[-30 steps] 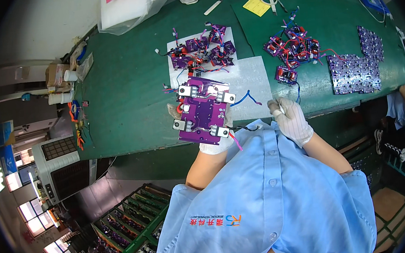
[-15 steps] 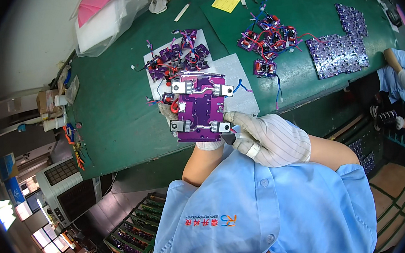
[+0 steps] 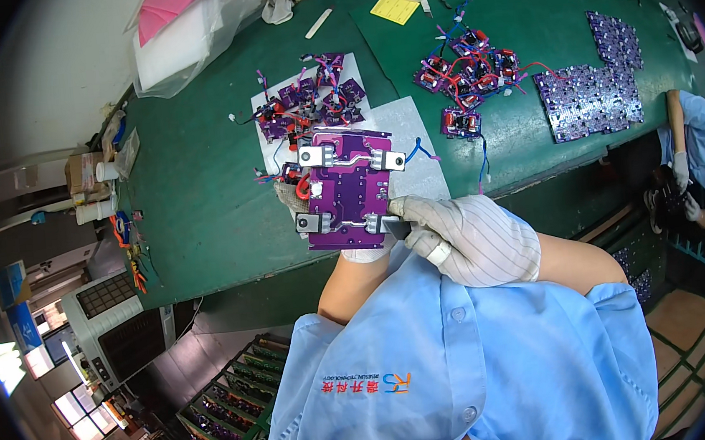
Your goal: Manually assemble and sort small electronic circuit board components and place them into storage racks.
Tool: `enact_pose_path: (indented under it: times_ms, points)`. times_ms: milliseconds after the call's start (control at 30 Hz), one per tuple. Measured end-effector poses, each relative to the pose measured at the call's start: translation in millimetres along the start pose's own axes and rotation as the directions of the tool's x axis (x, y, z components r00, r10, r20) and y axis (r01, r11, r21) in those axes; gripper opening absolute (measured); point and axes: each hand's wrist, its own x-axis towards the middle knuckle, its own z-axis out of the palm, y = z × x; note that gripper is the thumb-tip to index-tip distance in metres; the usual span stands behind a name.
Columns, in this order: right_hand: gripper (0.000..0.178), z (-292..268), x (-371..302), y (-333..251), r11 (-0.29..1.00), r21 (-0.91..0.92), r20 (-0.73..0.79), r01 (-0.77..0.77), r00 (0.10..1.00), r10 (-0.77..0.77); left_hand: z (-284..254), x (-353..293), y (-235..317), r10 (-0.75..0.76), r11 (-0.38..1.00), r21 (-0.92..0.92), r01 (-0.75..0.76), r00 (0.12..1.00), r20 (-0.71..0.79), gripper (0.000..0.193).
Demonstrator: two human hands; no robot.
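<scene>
A purple circuit board [image 3: 351,188] is held upright before my chest, its flat side showing several metal-tabbed transistors near the corners. My left hand [image 3: 288,202], in a pale glove, grips the board from behind at its left edge; most of that hand is hidden. At the board's lower right corner, my gloved right hand [image 3: 476,241] pinches a small dark flat-bladed tool [image 3: 398,229]. The tool's tip lies over the lower right transistor [image 3: 376,224], partly covering it. Behind the board's left edge show a red wire loop [image 3: 303,187] and blue wires [image 3: 420,149].
Wired purple boards [image 3: 300,99] lie on white sheets on the green table [image 3: 208,199]. Another wired pile [image 3: 473,67] and bare board panels [image 3: 585,99] lie farther right. A yellow note [image 3: 394,7] sits at the back. A co-worker [image 3: 702,139] sits at right.
The dark tool in my right hand has shifted up and left, onto the lower right transistor. The board stays nearly in place. The co-worker's hands have moved closer together.
</scene>
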Motion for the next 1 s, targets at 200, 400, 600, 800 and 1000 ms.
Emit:
enact_pose_path:
  times_ms: [200, 400, 600, 800, 1000]
  points:
    - [0.042, -7, 7, -13, 0.994, 0.027, 0.093, -0.106, 0.99, 0.103, -2, -1, 3, -0.01, 0.998, -0.066, 0.01, 1.0, -0.004, 0.042]
    - [0.04, -7, 8, -13, 0.996, 0.004, 0.073, -0.091, 0.993, 0.09, -1, -1, 3, -0.027, 0.991, -0.134, 0.027, 1.0, -0.001, 0.043]
    - [0.035, -2, 3, 25, 0.997, 0.02, -0.097, -0.079, 0.992, 0.081, 1, 29, 7, -0.071, 0.965, -0.251, 0.08, 0.996, 0.044, 0.044]
    - [0.035, 32, -60, 165, 0.818, 0.2, -0.147, -0.539, 0.809, 0.569, -33, 72, -71, -0.46, 0.669, 0.523, 0.528, 0.847, -0.267, 0.046]
    - [0.047, 35, -132, 221, 0.632, 0.305, -0.187, -0.712, 0.606, 0.773, -130, 61, -229, -0.615, 0.222, 0.822, 0.524, 0.73, -0.299, 0.037]
